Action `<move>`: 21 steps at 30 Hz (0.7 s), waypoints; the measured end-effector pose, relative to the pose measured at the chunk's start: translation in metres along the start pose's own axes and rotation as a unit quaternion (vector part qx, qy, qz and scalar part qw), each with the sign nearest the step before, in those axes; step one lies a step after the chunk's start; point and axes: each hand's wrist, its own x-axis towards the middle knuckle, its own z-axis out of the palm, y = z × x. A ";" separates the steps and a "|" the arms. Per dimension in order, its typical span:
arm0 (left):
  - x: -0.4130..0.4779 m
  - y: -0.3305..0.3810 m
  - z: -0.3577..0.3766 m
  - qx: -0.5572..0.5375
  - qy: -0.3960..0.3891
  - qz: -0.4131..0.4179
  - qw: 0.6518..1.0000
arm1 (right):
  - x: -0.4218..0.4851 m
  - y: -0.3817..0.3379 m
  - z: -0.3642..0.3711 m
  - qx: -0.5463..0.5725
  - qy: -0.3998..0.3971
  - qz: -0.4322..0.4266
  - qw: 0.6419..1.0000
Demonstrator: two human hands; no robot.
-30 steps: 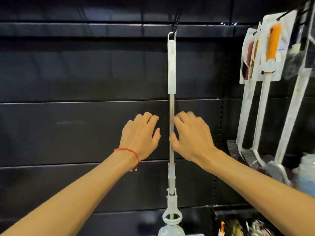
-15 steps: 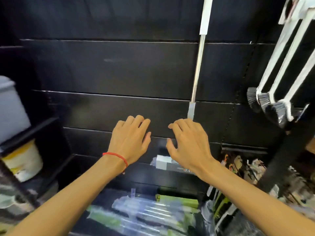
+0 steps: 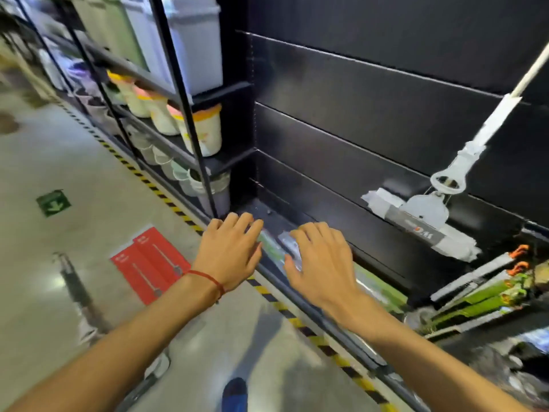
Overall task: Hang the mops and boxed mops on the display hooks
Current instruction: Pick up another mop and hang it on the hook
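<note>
Both hands hover with fingers spread and loose, each grip empty. The left hand (image 3: 228, 254) is nearer the 2 red boxed mops (image 3: 150, 264), which lie flat on the floor (image 3: 74, 162) down to its left, long axes apparently parallel to the striped line (image 3: 142, 177) — open floor on their near side. 1 mop (image 3: 421, 215) hangs on the black panel (image 3: 356, 114), right of the right hand (image 3: 322, 263).

One left hand (image 3: 228, 251) and one right hand (image 3: 322, 263), mid-frame. One hanging mop (image 3: 421, 215) at the right. Two red boxes (image 3: 150, 263) on the floor, lower left; one green arrow sign (image 3: 53, 202) further left. One red wrist cord (image 3: 208, 278). Buckets (image 3: 205, 132) at upper left (too blurred to count).
</note>
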 end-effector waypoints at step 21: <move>-0.383 -0.262 0.003 0.030 -0.112 -0.220 0.968 | -0.037 -0.394 0.105 0.073 -0.090 -0.150 0.982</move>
